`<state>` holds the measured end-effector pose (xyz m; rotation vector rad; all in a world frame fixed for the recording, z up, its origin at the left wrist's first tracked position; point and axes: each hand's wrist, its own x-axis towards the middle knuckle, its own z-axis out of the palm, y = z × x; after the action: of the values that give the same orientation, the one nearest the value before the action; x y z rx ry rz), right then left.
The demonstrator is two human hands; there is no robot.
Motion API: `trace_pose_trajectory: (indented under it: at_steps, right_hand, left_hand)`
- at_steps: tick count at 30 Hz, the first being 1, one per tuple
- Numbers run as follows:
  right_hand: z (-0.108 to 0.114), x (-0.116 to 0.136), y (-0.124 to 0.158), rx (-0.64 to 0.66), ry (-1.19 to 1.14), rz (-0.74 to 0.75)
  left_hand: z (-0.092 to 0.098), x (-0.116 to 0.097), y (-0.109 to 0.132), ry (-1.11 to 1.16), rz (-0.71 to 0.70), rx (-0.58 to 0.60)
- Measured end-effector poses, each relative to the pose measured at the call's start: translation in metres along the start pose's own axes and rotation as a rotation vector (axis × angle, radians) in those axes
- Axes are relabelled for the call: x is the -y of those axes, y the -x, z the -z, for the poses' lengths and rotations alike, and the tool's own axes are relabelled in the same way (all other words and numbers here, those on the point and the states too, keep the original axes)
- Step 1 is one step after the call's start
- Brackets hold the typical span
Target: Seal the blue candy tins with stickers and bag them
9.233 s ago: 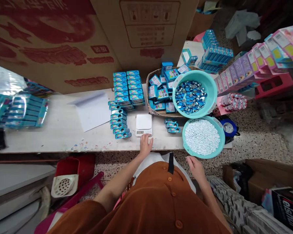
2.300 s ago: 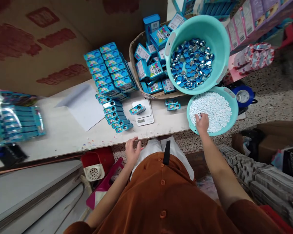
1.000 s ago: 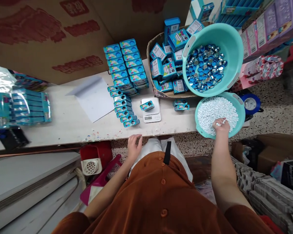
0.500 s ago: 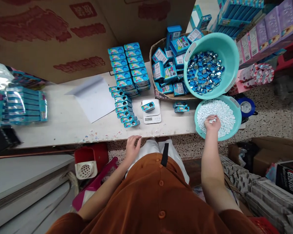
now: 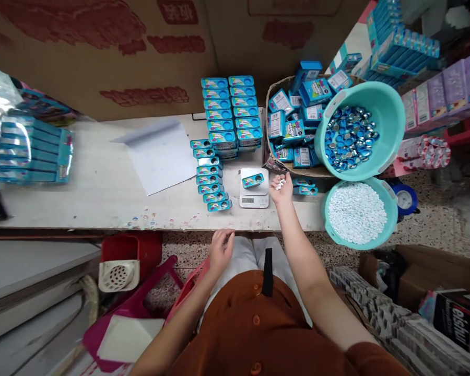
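Note:
My right hand (image 5: 281,189) is cupped palm up around several small white candies (image 5: 281,183), just right of a white digital scale (image 5: 254,201). A blue tin (image 5: 253,180) with a dark round hole lies on the scale's plate. My left hand (image 5: 221,249) rests at the table's front edge with nothing in it, fingers stretched forward and thumb a little apart. A row of similar tins (image 5: 210,188) with holes stands left of the scale. Past my right hand are more tins (image 5: 305,190). The lower turquoise basin (image 5: 326,209) is filled with white candies.
A larger turquoise basin (image 5: 391,125) holds round blue and silver caps. Beside it, a cardboard box (image 5: 271,104) is full of blue tins. Stacked tins (image 5: 221,125) stand at the back. White paper (image 5: 156,159) lies left. A brown carton (image 5: 141,62) walls off the rear.
My right hand has left the candy basin and moved left to the scale, carrying white candies. My left hand stays by the table edge. The view has shifted left.

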<state>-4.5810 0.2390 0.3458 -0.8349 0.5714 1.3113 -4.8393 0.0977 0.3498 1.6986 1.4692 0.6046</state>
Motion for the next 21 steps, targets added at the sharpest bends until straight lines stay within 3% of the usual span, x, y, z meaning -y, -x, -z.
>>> trace_pose_trajectory:
  at_steps: [5, 12, 17, 21]
  right_hand:
    - [-0.015, -0.018, -0.025, -0.033, 0.076, 0.167]
    - [-0.018, -0.038, -0.032, -0.158, 0.16, 0.386]
    - [-0.03, -0.046, -0.036, -0.247, 0.244, 0.476]
    - [-0.034, -0.051, -0.038, -0.244, 0.295, 0.51]
  left_hand:
    - [0.004, 0.019, 0.018, 0.031, 0.099, -0.063]
    - [0.009, 0.036, 0.035, 0.071, 0.215, -0.069]
    - [0.008, 0.042, 0.038, 0.093, 0.231, -0.089]
    - [0.01, 0.045, 0.041, 0.102, 0.261, -0.106]
